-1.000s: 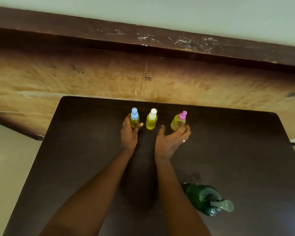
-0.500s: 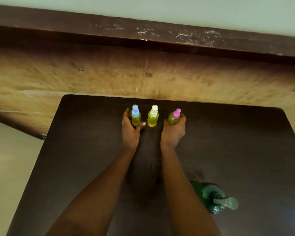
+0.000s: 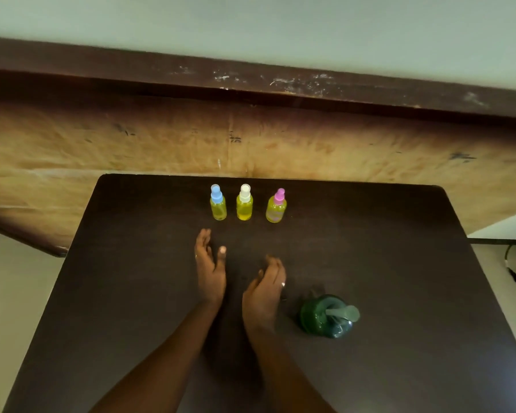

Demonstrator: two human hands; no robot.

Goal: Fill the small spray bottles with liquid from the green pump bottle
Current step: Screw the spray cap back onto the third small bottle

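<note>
Hands [image 3: 210, 271] [image 3: 264, 289] prob. open, empty

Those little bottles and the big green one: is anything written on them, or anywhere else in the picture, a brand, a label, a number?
No readable text anywhere.
Blue-capped bottle, white-capped bottle, pink-capped bottle: no label or print shows.
Green pump bottle: seen from above, no label shows.
Wooden board behind the table: small dark marks, too blurred to tell whether they are writing.

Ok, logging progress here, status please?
Left hand and right hand open, empty. Three spray bottles capped, filled yellow, upright in a row. Green pump bottle untouched. Nothing obstructing.
</note>
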